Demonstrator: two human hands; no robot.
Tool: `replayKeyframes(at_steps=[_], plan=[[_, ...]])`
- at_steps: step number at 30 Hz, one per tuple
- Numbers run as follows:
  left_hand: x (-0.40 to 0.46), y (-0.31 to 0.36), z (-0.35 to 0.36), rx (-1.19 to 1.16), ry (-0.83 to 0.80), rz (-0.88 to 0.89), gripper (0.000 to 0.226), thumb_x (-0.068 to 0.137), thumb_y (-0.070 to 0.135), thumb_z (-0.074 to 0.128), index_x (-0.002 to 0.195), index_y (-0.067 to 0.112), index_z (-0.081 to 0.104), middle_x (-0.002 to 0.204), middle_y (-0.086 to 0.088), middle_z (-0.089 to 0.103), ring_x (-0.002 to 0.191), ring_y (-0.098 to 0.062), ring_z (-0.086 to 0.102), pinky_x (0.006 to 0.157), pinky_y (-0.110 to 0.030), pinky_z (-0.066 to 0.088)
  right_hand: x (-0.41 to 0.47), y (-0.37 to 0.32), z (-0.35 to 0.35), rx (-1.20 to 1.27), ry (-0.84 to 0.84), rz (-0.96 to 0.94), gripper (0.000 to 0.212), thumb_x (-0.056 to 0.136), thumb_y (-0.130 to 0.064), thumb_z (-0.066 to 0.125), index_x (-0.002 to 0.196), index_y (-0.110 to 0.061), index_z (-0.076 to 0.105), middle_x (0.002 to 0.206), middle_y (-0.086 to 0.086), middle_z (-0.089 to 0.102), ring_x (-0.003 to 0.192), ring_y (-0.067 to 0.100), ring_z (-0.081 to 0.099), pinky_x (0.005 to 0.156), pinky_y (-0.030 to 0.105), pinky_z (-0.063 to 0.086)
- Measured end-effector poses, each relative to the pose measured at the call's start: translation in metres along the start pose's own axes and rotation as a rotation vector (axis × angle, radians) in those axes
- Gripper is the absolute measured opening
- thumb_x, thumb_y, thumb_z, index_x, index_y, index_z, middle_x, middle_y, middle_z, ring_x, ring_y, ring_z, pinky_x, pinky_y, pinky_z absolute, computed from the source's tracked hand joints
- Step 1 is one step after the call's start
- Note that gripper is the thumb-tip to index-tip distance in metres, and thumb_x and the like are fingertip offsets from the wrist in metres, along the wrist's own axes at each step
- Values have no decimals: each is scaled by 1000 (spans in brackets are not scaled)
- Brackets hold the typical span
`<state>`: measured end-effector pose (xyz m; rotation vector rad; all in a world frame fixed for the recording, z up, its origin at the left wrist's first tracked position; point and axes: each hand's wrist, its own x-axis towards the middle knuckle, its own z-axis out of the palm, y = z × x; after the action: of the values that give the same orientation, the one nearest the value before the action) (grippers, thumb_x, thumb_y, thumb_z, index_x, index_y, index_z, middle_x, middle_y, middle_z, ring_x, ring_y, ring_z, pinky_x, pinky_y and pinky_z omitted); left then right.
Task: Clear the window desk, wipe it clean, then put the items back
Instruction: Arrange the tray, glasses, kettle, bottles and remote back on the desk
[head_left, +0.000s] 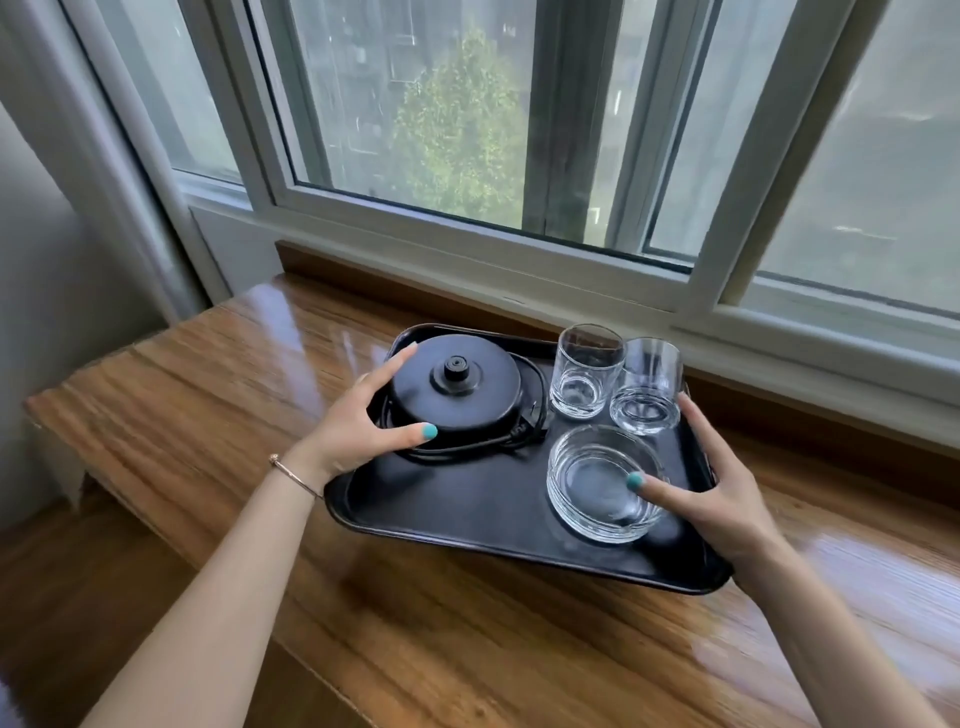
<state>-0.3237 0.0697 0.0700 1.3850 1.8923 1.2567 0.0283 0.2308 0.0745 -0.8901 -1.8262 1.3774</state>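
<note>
From the head camera, a black tray (467, 514) sits on a shiny brown wooden desk (260, 364) by a big window (467, 130). The tray is turned a little, so its near right corner pokes toward the near edge of the desk.

On the far left part of the tray is a round black kettle base (457, 389) with a small knob on top. A black cord (524, 436) loops around it. On the far right part stand two clear glasses. The left glass (587, 371) and the right glass (647, 387) are upright and look like they touch each other. Just in front of them, nearer the person, lies a low clear glass bowl (602, 483).

The left hand (358, 421) is spread wide over the left side of the kettle base. Its fingers reach along the far side and its thumb presses the near side, so it holds the base loosely. A thin bracelet (293, 475) is on that wrist.

The right hand (722, 499) is at the right edge of the tray. Its thumb lies over the bowl, and its fingers reach up along the tray's right rim beside the right glass. I cannot tell if the fingers wrap under the rim. The nails are painted blue-green.
</note>
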Motion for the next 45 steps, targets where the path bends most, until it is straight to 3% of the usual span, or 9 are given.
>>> replayKeyframes(at_steps=[2,7,12,17,22,33,38,42,45], plan=[[9,-7,-12,7,-3,-5,98,55,63,82,139,57,32,152,15,34,142,-5,28,118,-44,25,11,0,14,1,-3,6,102,50,-36,90,136,-58,40,149,-22,42,137,-1,40,107,21,33],[21,-25,-40,12,10,-11,91,57,55,82,135,58,36,150,15,36,140,-4,29,118,-42,26,33,-4,45,-12,-25,36,107,47,-42,91,141,-56,41,148,-23,44,137,3,42,117,41,34],[32,-48,-71,-12,9,6,90,58,55,81,135,58,36,149,20,36,140,-1,28,118,-39,26,49,-15,80,-39,-7,40,103,47,-42,92,135,-62,43,147,-22,46,137,5,42,117,45,34],[53,-76,-118,-37,-31,47,89,59,54,81,136,57,37,149,17,37,141,-1,27,119,-40,24,58,-29,133,-63,47,33,98,47,-44,90,129,-67,43,147,-24,45,137,2,42,117,42,33],[73,-101,-177,-37,-117,73,90,57,57,82,134,61,36,149,14,36,140,-3,29,118,-41,26,55,-41,198,-71,138,37,101,48,-46,89,135,-64,40,150,-25,40,140,2,36,118,39,30],[105,-145,-273,-19,-234,127,91,55,62,81,133,61,36,149,15,38,140,0,29,118,-36,25,60,-67,307,-65,229,77,105,51,-44,89,141,-60,37,152,-22,37,142,6,34,118,44,29],[119,-165,-287,-22,-223,128,89,56,59,81,133,62,36,148,14,38,139,-1,29,117,-34,25,79,-73,330,-88,240,80,100,50,-44,89,133,-68,39,149,-27,37,137,-1,34,107,27,31],[133,-180,-295,-36,-190,109,86,57,56,80,132,61,39,148,14,40,139,-1,30,116,-32,26,106,-64,340,-65,226,78,100,55,-36,91,136,-64,39,150,-26,38,139,2,36,112,32,33],[147,-192,-306,-60,-169,92,85,57,54,80,131,63,39,147,17,40,138,1,31,113,-25,26,131,-54,353,-46,205,64,103,52,-37,91,139,-60,40,148,-29,40,136,-2,40,106,25,35]])
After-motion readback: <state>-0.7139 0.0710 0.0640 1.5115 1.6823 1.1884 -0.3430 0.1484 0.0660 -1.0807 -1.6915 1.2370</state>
